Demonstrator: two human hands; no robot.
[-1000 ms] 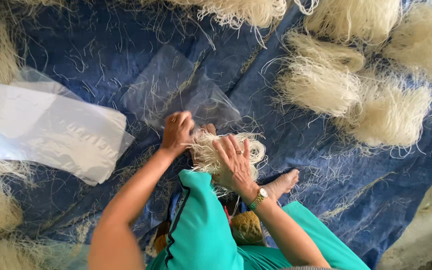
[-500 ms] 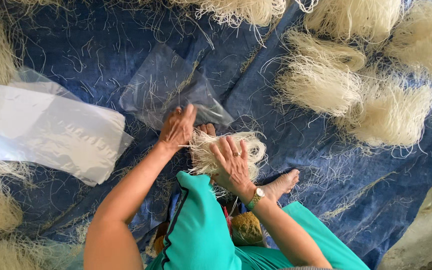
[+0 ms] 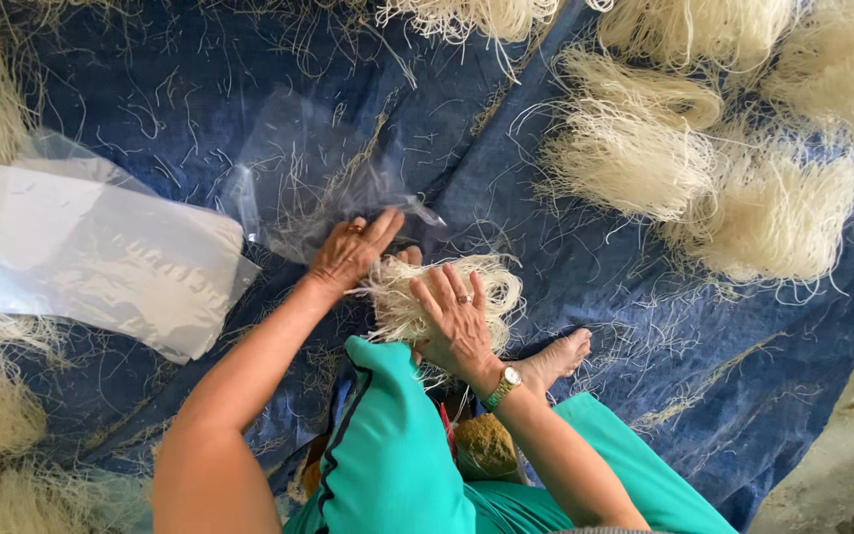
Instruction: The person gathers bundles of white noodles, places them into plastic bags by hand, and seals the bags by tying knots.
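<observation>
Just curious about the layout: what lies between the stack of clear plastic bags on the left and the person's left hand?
In the head view, between the stack of clear plastic bags and the left hand lies blue tarp, strewn with loose pale noodle strands.

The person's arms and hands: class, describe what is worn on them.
Both forearms are bare, with no sleeves in view. The left hand has a ring on one finger. The right hand also wears a ring, and a wristwatch with a gold-coloured band and a pale round face sits on that wrist.

Noodle bundle [image 3: 447, 297] on tarp [image 3: 595, 307], bags [image 3: 101, 257] leftward
</observation>
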